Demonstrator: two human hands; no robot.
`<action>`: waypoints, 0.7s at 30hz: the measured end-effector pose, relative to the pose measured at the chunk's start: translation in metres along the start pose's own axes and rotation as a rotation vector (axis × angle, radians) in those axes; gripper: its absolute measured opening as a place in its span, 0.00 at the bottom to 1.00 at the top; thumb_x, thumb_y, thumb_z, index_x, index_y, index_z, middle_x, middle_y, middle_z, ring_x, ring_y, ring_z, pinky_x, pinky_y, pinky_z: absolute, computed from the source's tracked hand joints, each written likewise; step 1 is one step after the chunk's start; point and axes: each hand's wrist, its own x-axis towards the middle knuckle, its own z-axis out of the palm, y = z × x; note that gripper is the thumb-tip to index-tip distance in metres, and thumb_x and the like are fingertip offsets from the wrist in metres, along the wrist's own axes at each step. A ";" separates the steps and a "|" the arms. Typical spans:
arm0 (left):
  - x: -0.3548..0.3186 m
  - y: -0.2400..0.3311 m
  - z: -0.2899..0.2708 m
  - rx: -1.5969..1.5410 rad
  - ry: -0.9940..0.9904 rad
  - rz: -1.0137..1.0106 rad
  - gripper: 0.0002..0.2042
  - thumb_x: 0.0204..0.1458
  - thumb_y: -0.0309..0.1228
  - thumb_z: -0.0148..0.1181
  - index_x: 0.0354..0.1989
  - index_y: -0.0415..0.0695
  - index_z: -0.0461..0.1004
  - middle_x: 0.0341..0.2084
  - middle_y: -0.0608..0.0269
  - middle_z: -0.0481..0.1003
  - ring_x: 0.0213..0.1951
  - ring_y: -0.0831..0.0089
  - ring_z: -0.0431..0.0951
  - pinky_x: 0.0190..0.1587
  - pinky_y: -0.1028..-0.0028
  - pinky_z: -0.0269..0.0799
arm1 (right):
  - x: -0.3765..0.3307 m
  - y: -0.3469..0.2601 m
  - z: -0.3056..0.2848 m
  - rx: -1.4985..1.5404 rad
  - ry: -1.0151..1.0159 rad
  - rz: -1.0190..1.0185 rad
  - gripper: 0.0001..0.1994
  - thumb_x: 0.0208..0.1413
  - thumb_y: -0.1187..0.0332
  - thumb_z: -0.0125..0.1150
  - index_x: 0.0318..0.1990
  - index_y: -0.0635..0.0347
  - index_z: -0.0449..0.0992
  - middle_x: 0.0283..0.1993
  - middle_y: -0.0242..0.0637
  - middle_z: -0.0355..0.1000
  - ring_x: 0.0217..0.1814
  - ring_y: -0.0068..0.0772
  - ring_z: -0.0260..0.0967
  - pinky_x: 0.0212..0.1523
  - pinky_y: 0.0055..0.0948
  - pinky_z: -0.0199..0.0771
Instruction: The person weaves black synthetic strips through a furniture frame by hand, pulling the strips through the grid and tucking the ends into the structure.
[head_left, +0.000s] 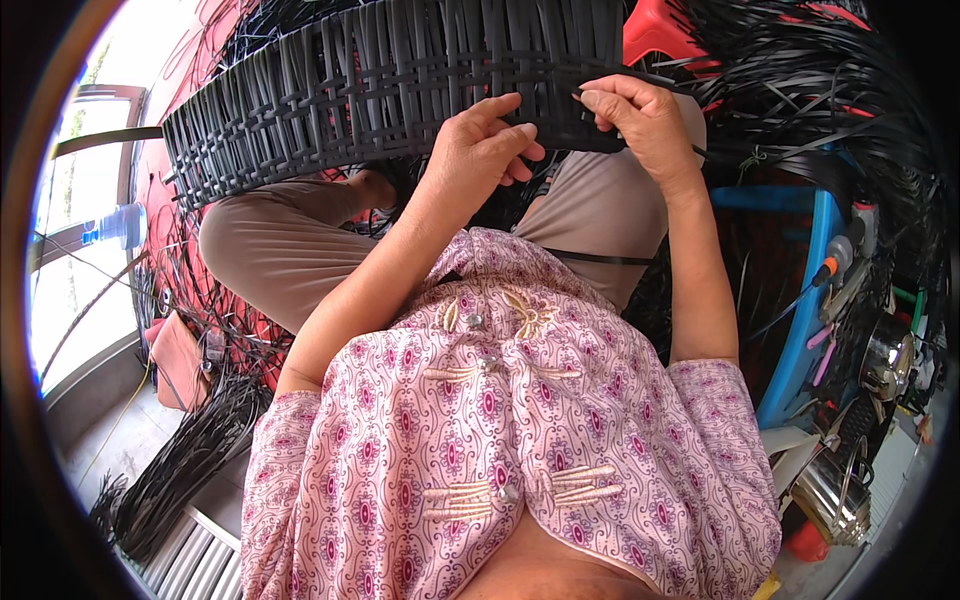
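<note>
A wide curved panel of black woven strips (380,95) stretches across the top of the head view, in front of my bent knees. My left hand (482,145) is at its lower middle, forefinger and thumb apart and the other fingers loosely curled, with nothing visible in it. Farther right, my right hand (645,115) pinches a thin black strip at the panel's right part. The strip's pinched end is mostly hidden by the fingers. Another loose black strip (605,258) lies across my right thigh.
Heaps of loose black strips (800,80) lie at the far right, by a red plastic stool (660,30). On the right are a blue plastic container (800,300) and a metal kettle (838,495). A strip bundle (185,480) and a pink bag (180,360) lie left.
</note>
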 end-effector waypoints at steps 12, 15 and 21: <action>-0.005 -0.010 0.010 0.120 -0.004 0.076 0.33 0.55 0.28 0.60 0.66 0.27 0.53 0.30 0.53 0.79 0.25 0.75 0.79 0.29 0.78 0.74 | -0.001 -0.016 0.023 -0.587 0.100 -0.125 0.09 0.54 0.62 0.63 0.36 0.55 0.83 0.28 0.40 0.78 0.30 0.41 0.77 0.33 0.34 0.74; -0.002 -0.011 0.008 0.037 -0.029 0.057 0.33 0.56 0.29 0.60 0.66 0.27 0.53 0.30 0.54 0.80 0.25 0.76 0.78 0.29 0.78 0.74 | 0.000 -0.017 0.023 -0.580 0.076 -0.123 0.08 0.54 0.63 0.62 0.36 0.55 0.83 0.27 0.40 0.78 0.31 0.42 0.77 0.34 0.35 0.74; -0.001 -0.009 0.003 -0.093 0.010 0.011 0.28 0.59 0.31 0.58 0.65 0.32 0.58 0.32 0.58 0.79 0.26 0.80 0.76 0.30 0.81 0.71 | 0.004 -0.014 0.019 -0.525 0.011 -0.084 0.08 0.54 0.66 0.62 0.37 0.57 0.82 0.26 0.38 0.76 0.29 0.34 0.74 0.33 0.31 0.72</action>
